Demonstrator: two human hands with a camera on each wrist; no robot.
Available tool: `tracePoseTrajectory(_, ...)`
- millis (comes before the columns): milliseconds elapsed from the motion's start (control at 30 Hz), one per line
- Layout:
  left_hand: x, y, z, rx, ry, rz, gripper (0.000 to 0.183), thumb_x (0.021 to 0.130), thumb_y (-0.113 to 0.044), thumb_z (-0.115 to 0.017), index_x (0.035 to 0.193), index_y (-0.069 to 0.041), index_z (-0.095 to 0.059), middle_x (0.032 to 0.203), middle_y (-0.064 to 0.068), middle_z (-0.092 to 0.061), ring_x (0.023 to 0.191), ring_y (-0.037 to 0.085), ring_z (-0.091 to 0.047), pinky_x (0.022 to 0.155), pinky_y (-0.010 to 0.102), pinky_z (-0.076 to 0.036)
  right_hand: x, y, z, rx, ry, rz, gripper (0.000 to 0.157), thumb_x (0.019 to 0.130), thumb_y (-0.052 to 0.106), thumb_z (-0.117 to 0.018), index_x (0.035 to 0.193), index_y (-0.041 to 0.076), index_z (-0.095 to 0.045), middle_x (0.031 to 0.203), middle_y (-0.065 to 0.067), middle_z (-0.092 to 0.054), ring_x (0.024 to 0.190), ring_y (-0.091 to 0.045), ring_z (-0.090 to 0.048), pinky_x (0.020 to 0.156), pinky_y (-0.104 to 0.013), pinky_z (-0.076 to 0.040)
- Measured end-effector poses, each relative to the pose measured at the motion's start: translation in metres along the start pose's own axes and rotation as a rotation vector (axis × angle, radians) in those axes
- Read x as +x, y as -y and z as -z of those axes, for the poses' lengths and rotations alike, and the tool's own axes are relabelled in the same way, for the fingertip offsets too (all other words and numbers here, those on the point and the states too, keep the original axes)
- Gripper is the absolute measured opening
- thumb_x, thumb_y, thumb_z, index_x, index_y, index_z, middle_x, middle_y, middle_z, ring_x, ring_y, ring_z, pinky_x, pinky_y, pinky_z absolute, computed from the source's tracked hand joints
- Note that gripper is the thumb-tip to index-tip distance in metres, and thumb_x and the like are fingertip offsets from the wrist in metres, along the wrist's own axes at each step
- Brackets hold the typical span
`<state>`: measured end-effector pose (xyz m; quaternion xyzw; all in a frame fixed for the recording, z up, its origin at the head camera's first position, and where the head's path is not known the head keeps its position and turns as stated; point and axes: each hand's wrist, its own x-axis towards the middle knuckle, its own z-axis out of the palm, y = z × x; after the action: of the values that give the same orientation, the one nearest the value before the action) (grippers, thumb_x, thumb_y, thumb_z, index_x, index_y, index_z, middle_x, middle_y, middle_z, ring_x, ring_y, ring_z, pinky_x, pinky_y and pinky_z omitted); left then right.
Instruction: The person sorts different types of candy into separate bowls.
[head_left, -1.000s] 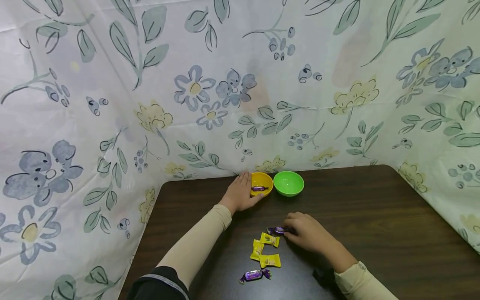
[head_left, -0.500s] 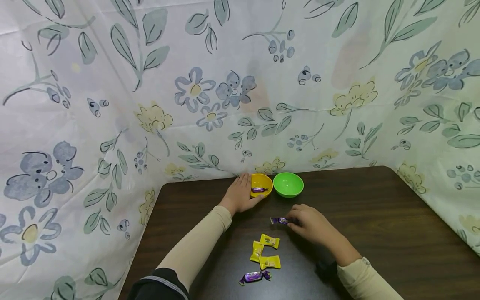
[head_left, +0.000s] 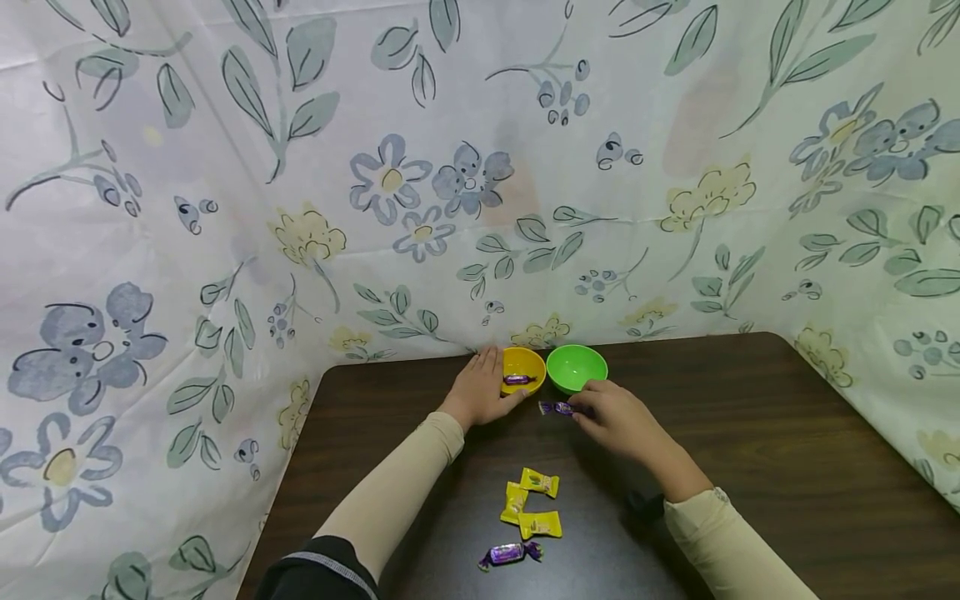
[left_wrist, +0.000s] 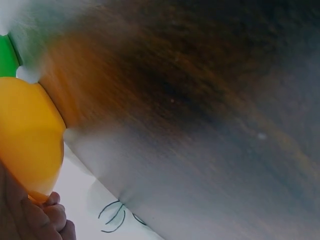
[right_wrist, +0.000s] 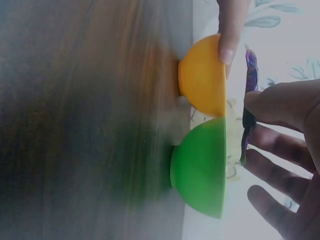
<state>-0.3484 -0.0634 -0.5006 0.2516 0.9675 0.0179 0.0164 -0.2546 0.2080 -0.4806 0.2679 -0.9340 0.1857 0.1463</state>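
My right hand (head_left: 617,418) pinches a purple-wrapped candy (head_left: 557,407) between thumb and fingers, just in front of the bowls. In the right wrist view that candy (right_wrist: 251,75) is level with a spot above the rims. A green bowl (head_left: 577,369) stands beside a yellow bowl (head_left: 525,363), their rims touching or nearly so. Inside the yellow bowl lies another purple candy (head_left: 517,380). My left hand (head_left: 482,392) holds the yellow bowl at its left side, thumb along the near rim. The left wrist view shows fingertips (left_wrist: 54,214) against the bowl's side (left_wrist: 30,125).
Nearer me on the brown table (head_left: 750,442) lie three yellow-wrapped candies (head_left: 540,524), close together. Another purple candy (head_left: 506,553) lies in front of them. A floral cloth (head_left: 450,100) hangs behind the table and along its sides.
The right hand has lifted the purple candy off the table and carried it forward, up to the bowls. The left hand has stayed on the yellow bowl.
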Motion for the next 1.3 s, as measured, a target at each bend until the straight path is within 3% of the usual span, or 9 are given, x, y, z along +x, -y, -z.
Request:
tracePoseTrajectory(233, 0.001, 0.001, -0.003, -0.002, -0.011, -0.003, 0.102, 0.102, -0.075, -0.028, 0.168, 0.002, -0.017, 0.177, 0.02, -0.019, 0.165, 0.032, -0.02, 0.135, 0.043, -0.018, 0.013, -0.009, -0.005, -0.012, -0.046, -0.052, 0.018, 0.09, 0.013, -0.084, 0.108, 0.009, -0.081, 0.102, -0.005, -0.073, 0.092, -0.024, -0.068, 0.084, -0.048, -0.06)
tracePoseTrajectory(633, 0.004, -0.002, -0.002, -0.027, -0.038, 0.002, 0.102, 0.102, -0.075, -0.032, 0.169, 0.001, -0.018, 0.177, 0.019, -0.02, 0.165, 0.032, -0.022, 0.134, 0.044, -0.018, 0.038, -0.016, -0.013, -0.04, -0.138, -0.104, 0.019, 0.092, 0.019, -0.082, 0.109, 0.01, -0.082, 0.102, -0.006, -0.073, 0.092, -0.026, -0.064, 0.079, -0.046, -0.057)
tracePoseTrajectory(867, 0.0, -0.001, -0.003, -0.022, -0.017, 0.01, 0.102, 0.102, -0.075, -0.032, 0.168, 0.002, -0.018, 0.177, 0.02, -0.02, 0.165, 0.032, -0.02, 0.135, 0.044, -0.018, 0.058, -0.006, -0.029, -0.018, -0.11, -0.134, 0.019, 0.095, 0.022, -0.08, 0.11, 0.011, -0.082, 0.111, -0.007, -0.076, 0.104, -0.028, -0.069, 0.093, -0.049, -0.058)
tracePoseTrajectory(1100, 0.003, 0.0, -0.005, -0.033, -0.045, -0.017, 0.101, 0.103, -0.073, -0.03, 0.168, 0.003, -0.02, 0.176, 0.022, -0.022, 0.165, 0.033, -0.021, 0.134, 0.045, -0.019, 0.073, -0.001, -0.039, -0.038, -0.104, -0.126, 0.019, 0.093, 0.02, -0.081, 0.109, 0.009, -0.082, 0.101, -0.006, -0.073, 0.092, -0.027, -0.067, 0.082, -0.046, -0.057)
tracePoseTrajectory(1300, 0.004, 0.001, -0.006, -0.012, -0.034, -0.012, 0.101, 0.104, -0.074, -0.03, 0.168, 0.003, -0.018, 0.176, 0.022, -0.02, 0.165, 0.032, -0.019, 0.134, 0.045, -0.019, 0.081, 0.002, -0.044, -0.051, -0.083, -0.099, 0.019, 0.094, 0.019, -0.08, 0.109, 0.009, -0.082, 0.101, -0.007, -0.074, 0.091, -0.029, -0.067, 0.081, -0.047, -0.058)
